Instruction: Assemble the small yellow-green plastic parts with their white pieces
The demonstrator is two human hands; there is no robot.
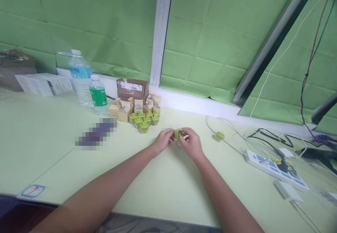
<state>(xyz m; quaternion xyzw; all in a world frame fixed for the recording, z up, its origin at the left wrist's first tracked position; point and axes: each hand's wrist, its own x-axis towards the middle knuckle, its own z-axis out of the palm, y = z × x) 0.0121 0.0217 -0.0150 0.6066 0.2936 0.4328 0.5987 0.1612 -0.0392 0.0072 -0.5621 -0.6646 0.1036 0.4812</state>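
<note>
Over the middle of the table, a small olive-green lid (178, 133) is pinched between my two hands. The fingertips of my left hand (163, 141) close on its left edge. My right hand (191, 143) grips its right side with thumb and fingers. A pale, clear piece (179, 143) shows just below the lid, partly covered by my right fingers. Behind my left hand lies a faint transparent item that I cannot make out. To the left stands a cluster of small clear containers with green lids (144, 127), and one similar container (220, 136) sits apart on the right.
Opened small cartons (124, 114) and a brown cardboard box (133, 90) stand behind the cluster. Two water bottles (99, 97) are left of them. A white power strip (275, 169), an adapter (288, 191) and tangled cables occupy the right. White boxes (39, 84) stand far left.
</note>
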